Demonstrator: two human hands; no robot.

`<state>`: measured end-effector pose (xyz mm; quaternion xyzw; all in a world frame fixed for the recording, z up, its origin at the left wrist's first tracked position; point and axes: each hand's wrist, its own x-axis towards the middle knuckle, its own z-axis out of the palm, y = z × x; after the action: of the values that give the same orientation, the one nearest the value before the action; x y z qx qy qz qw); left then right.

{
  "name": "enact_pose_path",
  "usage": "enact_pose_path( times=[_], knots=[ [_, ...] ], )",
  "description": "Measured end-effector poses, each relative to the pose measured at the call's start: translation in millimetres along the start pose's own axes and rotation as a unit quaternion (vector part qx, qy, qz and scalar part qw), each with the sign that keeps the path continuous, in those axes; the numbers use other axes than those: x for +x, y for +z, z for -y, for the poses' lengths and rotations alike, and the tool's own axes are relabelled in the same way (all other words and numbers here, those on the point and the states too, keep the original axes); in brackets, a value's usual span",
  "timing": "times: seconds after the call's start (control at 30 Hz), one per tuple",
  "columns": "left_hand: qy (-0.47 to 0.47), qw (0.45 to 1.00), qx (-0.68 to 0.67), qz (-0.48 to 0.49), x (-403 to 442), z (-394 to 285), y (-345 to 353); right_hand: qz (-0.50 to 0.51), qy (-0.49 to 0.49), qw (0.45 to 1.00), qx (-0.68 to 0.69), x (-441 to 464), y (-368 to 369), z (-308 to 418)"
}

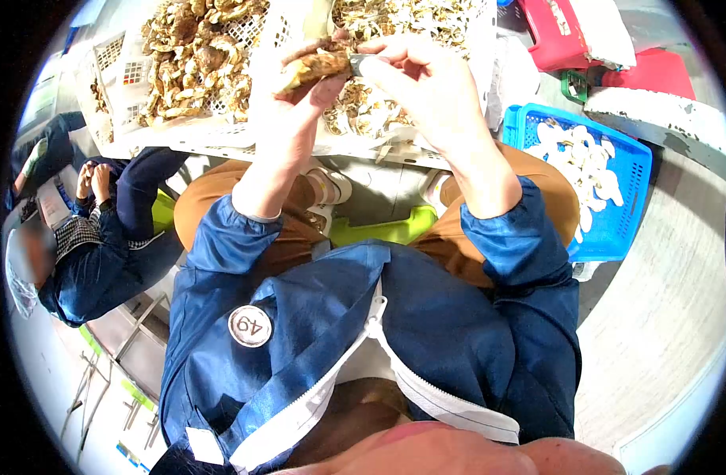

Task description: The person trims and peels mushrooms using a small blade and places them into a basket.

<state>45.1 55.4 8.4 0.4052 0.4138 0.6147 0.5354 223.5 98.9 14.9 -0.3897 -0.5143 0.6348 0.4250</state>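
Observation:
My left hand is closed around a brown, dirt-covered mushroom above the white crates. Beside it my right hand is closed in a pinch, with a small knife at the mushroom's right end. Only a short greyish piece of the knife shows between the fingers. Below the left hand and to its left, a white crate holds many uncut brown mushrooms. Under the right hand lie pale brown trimmings in the white container in front of me.
A blue basket with pale cleaned mushrooms stands by my right knee. Red containers are at the upper right, beside a worn white ledge. Another person sits at the left. A green stool shows between my legs.

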Motion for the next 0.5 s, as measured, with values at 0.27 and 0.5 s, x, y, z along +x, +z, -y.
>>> enact_pose_path(
  times=[0.27,0.5],
  knots=[
    [0.038,0.991,0.126,0.021,-2,1,1,-0.038,-0.129,0.980,-0.145,-6,1,6],
    [-0.028,0.999,0.036,-0.008,-3,3,0,-0.024,-0.041,0.995,-0.084,-3,-2,-1]
  ],
)
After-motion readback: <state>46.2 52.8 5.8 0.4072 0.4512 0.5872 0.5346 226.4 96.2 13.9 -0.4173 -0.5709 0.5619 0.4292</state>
